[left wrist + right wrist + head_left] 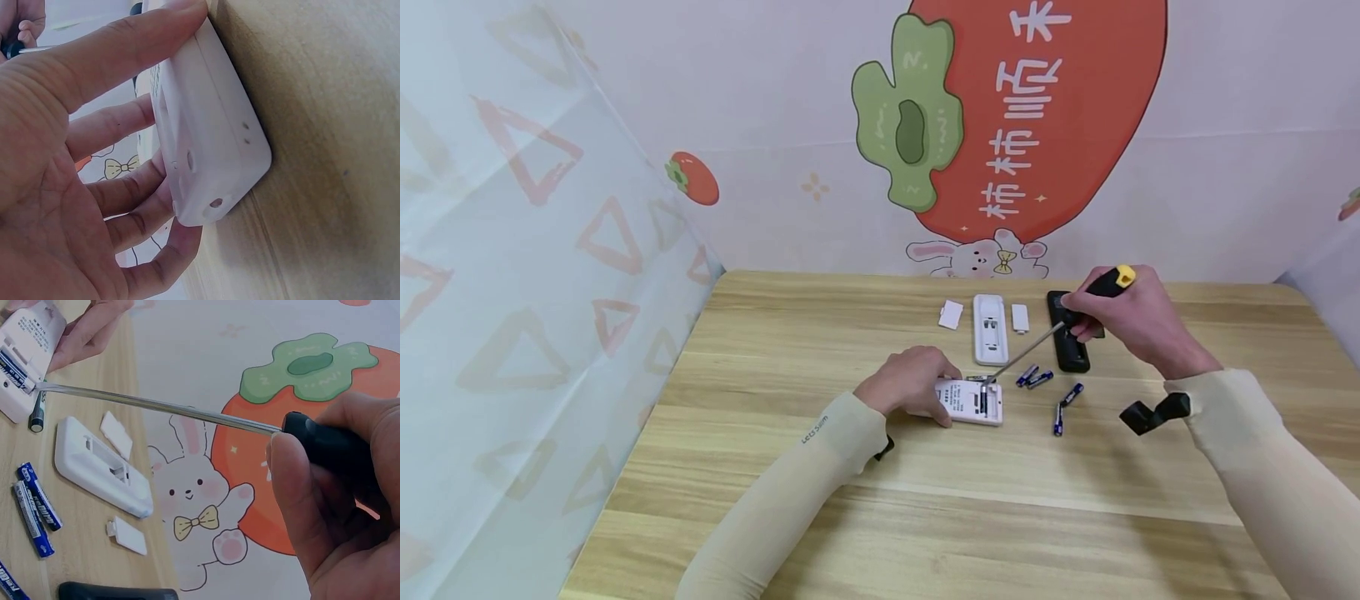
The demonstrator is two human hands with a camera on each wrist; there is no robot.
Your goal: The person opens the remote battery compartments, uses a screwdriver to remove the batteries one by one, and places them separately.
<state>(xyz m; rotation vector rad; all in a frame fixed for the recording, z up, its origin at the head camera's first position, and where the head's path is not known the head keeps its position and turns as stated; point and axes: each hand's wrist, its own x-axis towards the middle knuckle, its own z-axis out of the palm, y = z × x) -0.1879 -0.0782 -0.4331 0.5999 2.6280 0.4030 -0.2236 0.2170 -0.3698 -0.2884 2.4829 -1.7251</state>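
My left hand grips a white remote control by its sides, back up on the table, with the battery compartment uncovered. In the right wrist view a blue-and-silver battery sits in that compartment. Another battery lies on the table against the remote's far edge. My right hand holds a screwdriver by its black-and-yellow handle. Its long metal shaft slants down to the left, and the tip is at the compartment, by the battery's end. Whether the tip touches the battery, I cannot tell.
Behind the held remote lies a second white remote, its compartment uncovered. Two white battery covers flank it. A black remote lies below my right hand. Several loose batteries are scattered right of the held remote. A printed cloth wall borders the table.
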